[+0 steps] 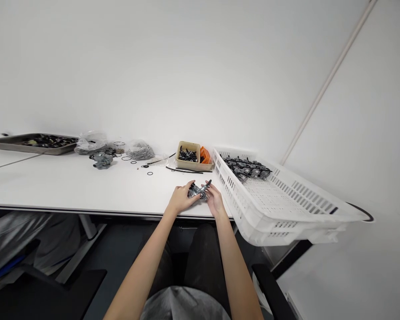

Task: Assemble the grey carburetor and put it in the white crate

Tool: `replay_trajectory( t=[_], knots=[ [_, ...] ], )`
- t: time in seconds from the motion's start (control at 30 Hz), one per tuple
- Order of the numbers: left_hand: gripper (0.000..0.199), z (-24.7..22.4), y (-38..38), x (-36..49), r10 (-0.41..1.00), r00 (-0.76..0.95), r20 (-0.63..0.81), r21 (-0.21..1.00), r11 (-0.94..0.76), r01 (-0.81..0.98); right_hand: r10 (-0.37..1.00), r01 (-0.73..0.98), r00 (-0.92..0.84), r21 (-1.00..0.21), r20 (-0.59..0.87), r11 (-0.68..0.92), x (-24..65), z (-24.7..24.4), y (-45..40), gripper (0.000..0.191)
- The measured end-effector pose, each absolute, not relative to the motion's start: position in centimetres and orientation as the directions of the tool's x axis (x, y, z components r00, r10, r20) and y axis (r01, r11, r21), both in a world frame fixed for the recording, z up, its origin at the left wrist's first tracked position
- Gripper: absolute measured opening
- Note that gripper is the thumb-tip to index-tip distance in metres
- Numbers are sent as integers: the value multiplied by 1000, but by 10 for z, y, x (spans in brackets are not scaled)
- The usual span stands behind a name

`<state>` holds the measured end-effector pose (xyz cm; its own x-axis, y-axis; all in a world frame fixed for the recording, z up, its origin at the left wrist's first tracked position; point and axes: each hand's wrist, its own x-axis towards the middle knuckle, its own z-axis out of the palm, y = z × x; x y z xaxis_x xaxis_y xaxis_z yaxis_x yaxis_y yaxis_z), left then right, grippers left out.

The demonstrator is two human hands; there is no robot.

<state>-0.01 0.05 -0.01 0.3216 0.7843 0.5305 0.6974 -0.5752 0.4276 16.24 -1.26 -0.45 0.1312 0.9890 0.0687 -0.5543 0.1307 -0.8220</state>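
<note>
Metal part (198,192) gripped both hands; no legible writing.

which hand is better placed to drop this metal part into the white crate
Right, probably. Both hands grip the metal part, but the right hand lies beside the white crate, while the left hand sits farther away.

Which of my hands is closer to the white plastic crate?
Right. The right hand holds the grey metal part just beside the white crate; the left hand grips the part's far side, farther from it.
</note>
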Motion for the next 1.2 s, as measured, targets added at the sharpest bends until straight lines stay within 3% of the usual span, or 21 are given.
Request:
replay_trajectory(
  t=[0.67,1.2],
  knots=[
    [69,1,1,0,799,301,521,435,-552,711,985,-567,136,-807,105,164,162,-8,-11,27],
    [68,0,1,-1,799,294,524,439,-549,712,987,-567,132,-810,91,150,163,-12,-7,27]
  ],
)
